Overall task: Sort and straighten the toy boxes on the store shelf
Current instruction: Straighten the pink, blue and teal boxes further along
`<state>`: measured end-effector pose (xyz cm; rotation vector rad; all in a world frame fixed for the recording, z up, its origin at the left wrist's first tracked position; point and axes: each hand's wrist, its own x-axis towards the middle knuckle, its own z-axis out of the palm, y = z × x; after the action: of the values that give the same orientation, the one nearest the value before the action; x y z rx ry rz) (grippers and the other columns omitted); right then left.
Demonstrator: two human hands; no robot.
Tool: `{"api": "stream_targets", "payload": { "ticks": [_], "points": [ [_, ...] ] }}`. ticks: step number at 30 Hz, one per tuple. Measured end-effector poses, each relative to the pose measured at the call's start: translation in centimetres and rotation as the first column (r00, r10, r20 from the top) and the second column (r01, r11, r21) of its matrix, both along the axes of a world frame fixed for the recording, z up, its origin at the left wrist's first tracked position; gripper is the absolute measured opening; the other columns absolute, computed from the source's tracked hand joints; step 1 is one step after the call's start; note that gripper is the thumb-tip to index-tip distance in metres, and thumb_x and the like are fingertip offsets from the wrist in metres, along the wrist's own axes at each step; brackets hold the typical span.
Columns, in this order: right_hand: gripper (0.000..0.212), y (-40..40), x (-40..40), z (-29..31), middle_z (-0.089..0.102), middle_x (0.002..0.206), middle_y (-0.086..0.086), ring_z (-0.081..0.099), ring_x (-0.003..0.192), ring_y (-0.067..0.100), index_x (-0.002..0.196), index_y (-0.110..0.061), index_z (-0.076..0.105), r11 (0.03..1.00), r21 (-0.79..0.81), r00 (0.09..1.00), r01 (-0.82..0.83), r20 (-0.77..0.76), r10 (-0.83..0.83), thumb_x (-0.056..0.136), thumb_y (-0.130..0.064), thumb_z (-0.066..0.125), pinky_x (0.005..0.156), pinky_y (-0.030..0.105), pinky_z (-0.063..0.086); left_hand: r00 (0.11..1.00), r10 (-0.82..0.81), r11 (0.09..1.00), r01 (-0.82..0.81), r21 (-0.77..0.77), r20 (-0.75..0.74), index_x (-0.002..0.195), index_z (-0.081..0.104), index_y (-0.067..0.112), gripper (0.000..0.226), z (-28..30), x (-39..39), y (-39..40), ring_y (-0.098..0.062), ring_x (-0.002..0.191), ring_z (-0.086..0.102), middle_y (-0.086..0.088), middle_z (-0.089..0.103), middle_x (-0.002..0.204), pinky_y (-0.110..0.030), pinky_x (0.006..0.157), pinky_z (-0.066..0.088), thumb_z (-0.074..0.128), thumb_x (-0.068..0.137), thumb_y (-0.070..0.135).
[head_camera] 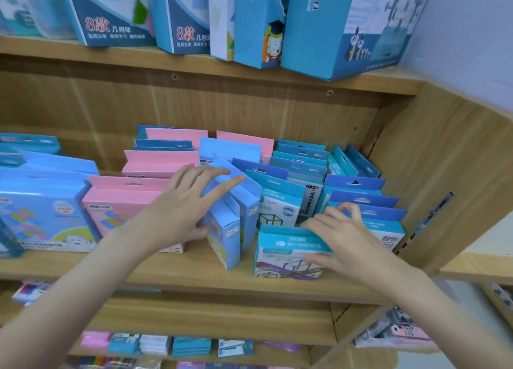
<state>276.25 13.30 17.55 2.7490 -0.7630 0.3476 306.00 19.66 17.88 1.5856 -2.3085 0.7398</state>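
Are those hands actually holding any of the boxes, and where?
The left hand grips the tilted light-blue boxes, fingers over their top flaps, thumb at the side. The right hand pinches the front teal box along its top edge.

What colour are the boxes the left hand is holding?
Light blue boxes, gripped by the left hand; head view.
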Motion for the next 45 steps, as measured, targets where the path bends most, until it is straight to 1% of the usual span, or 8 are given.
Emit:
{"api": "stream_targets", "payload": {
  "ticks": [5,8,11,18,26,29,37,45],
  "points": [
    [0.058,-1.8,1.5,3.2,0.052,0.116,-0.011,0.039,0.115,0.012,0.118,-0.026,0.052,0.965,0.252,0.995,0.077,-0.078,-0.059,0.073,-0.064,0.053,0.106,0.035,0.011,0.97,0.032,0.966,-0.092,0.241,0.242,0.145,-0.005,0.029,0.117,2.6,-0.5,-2.7,-0.021,0.14,0.016,0.0,0.018,0.153,-0.045,0.112,0.003,0.074,0.062,0.048],
    [0.052,-3.9,3.1,5.6,0.059,0.116,-0.005,0.048,0.113,0.015,0.115,-0.021,0.056,0.899,0.433,0.957,0.066,0.227,-0.18,0.077,-0.056,0.056,0.105,0.038,0.031,0.969,-0.017,0.975,-0.039,0.22,0.245,0.135,0.04,0.022,0.102,3.1,-1.2,-2.9,-0.021,0.119,0.05,-0.007,0.051,0.128,-0.048,0.105,0.013,0.083,0.046,0.048],
    [0.035,-6.1,5.3,5.5,0.067,0.107,-0.001,0.058,0.105,0.02,0.112,-0.018,0.06,0.874,0.446,0.961,0.195,0.093,-0.261,0.082,-0.036,0.065,0.093,0.036,0.039,0.978,-0.04,0.993,0.017,0.115,0.202,0.113,0.059,0.018,0.096,2.7,-0.9,-3.1,-0.025,0.094,0.063,-0.006,0.061,0.102,-0.055,0.094,0.03,0.088,0.026,0.048],
    [0.018,-7.6,4.7,5.6,0.066,0.1,0.0,0.055,0.1,0.024,0.094,-0.018,0.064,0.903,0.263,0.929,0.34,0.054,-0.366,0.087,-0.009,0.051,0.085,0.038,0.03,0.985,-0.039,0.998,0.029,0.061,0.168,0.114,0.053,0.023,0.094,2.2,-0.4,-3.0,-0.023,0.101,0.055,-0.003,0.059,0.105,-0.052,0.097,0.032,0.088,0.03,0.049],
    [0.03,-3.9,3.1,6.3,0.065,0.105,-0.009,0.055,0.096,0.005,0.108,-0.024,0.061,0.849,0.529,0.98,0.008,0.165,-0.113,0.082,-0.04,0.062,0.091,0.024,0.041,0.991,-0.054,0.997,0.048,0.055,0.12,0.117,0.049,0.023,0.094,1.8,-0.2,-2.8,-0.02,0.105,0.04,-0.004,0.059,0.108,-0.054,0.096,0.036,0.088,0.035,0.047],
    [0.023,-2.2,3.3,4.4,0.065,0.103,-0.009,0.052,0.096,0.011,0.104,-0.026,0.06,0.928,0.365,0.993,0.077,-0.106,-0.04,0.088,-0.041,0.054,0.099,0.031,0.028,0.993,-0.047,0.996,0.039,0.076,0.107,0.118,0.046,0.024,0.094,1.5,0.3,-2.7,-0.019,0.113,0.039,-0.001,0.061,0.114,-0.048,0.105,0.029,0.087,0.037,0.048],
    [0.016,-3.3,3.0,4.8,0.061,0.087,-0.005,0.051,0.087,0.018,0.09,-0.02,0.058,0.951,0.215,0.967,0.222,-0.174,-0.187,0.092,-0.034,0.05,0.094,0.034,0.03,0.998,-0.061,0.981,0.065,0.181,-0.029,0.124,0.039,0.033,0.079,1.4,1.4,-1.6,-0.005,0.118,0.038,0.009,0.055,0.121,-0.041,0.111,0.003,0.08,0.057,0.046],
    [0.026,-8.2,8.6,6.7,0.064,0.093,-0.002,0.054,0.081,0.013,0.098,-0.013,0.064,0.88,0.457,0.983,0.131,0.054,-0.175,0.083,-0.034,0.064,0.074,0.03,0.047,0.994,-0.061,0.984,0.074,0.164,-0.086,0.128,0.036,0.032,0.088,0.9,1.1,-1.5,-0.006,0.12,0.034,0.004,0.054,0.127,-0.033,0.109,-0.006,0.083,0.054,0.042]
  ]
}}
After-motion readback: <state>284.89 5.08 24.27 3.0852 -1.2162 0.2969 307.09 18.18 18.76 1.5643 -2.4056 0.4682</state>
